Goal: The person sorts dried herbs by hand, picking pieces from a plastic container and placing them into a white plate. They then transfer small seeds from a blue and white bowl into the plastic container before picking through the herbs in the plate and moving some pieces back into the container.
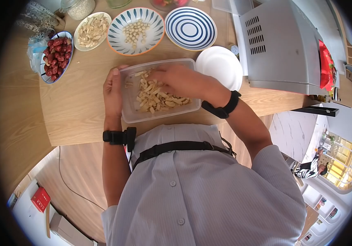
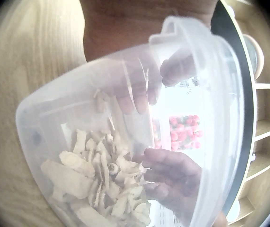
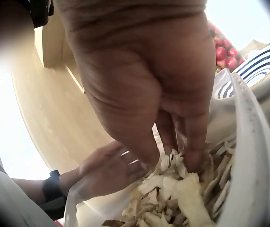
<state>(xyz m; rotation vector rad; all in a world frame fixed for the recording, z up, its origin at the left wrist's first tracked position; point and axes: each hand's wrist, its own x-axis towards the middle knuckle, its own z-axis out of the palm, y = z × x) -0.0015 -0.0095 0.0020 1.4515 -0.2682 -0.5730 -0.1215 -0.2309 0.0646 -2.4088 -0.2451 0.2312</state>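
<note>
A clear plastic container point(image 1: 129, 110) at the counter's front edge holds pale dried slices point(image 1: 155, 96). My left hand point(image 1: 113, 92) grips its left wall near the far corner. Through the clear side, the left wrist view shows fingers against the plastic. Reaching in from the right, my right hand point(image 1: 180, 80) has its fingers down among the slices. The right wrist view shows the thumb and fingers point(image 3: 196, 137) spread apart, their tips touching the pieces point(image 3: 191, 194) and partly hidden by them.
Behind stand a plate of dried slices point(image 1: 102, 39), a leaf-patterned plate point(image 1: 116, 39) with pale round pieces, and a blue-ringed plate point(image 1: 190, 28). Red dates point(image 1: 57, 55) fill a dish at left. A white plate point(image 1: 225, 67) and a grey appliance point(image 1: 282, 53) sit at right.
</note>
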